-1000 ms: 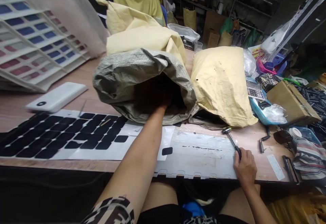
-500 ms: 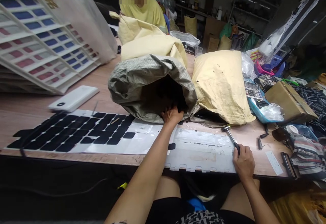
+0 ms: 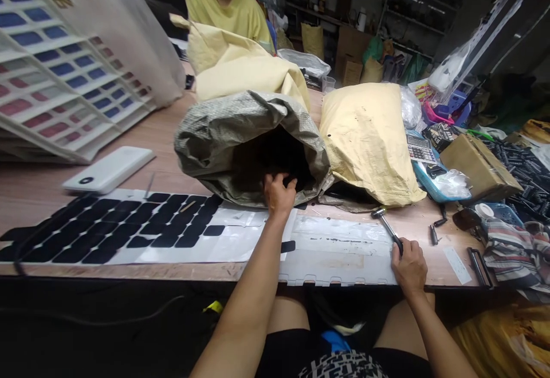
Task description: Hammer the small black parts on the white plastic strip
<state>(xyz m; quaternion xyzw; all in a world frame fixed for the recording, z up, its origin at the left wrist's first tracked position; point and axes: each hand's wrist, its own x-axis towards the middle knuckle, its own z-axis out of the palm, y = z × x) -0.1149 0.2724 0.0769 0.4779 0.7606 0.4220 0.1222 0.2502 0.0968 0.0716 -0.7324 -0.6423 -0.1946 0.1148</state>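
Note:
My left hand (image 3: 280,196) is at the mouth of a grey woven sack (image 3: 206,132), with its fingers curled in front of the dark opening. Whatever those fingers hold is lost in the dark. My right hand (image 3: 410,266) rests at the table's front edge, closed round the black handle of a small hammer (image 3: 389,228). The hammer's metal head lies toward the sacks. Under it and to the left is a pale flat board (image 3: 335,258). Left of the board, rows of black rounded pieces (image 3: 107,223) lie on a white sheet (image 3: 240,235), and one black piece (image 3: 289,246) sits apart.
A full cream sack (image 3: 365,137) stands right of the grey one. A white power bank (image 3: 109,169) and a tilted white crate (image 3: 73,69) are at left. At right are a calculator (image 3: 421,149), a cardboard box (image 3: 481,166) and a striped cloth (image 3: 511,252). A person in yellow (image 3: 232,17) sits opposite.
My left hand has drawn back slightly from inside the sack's mouth, and its fingers are more curled. My right hand stays on the hammer. The camera view has shifted a little.

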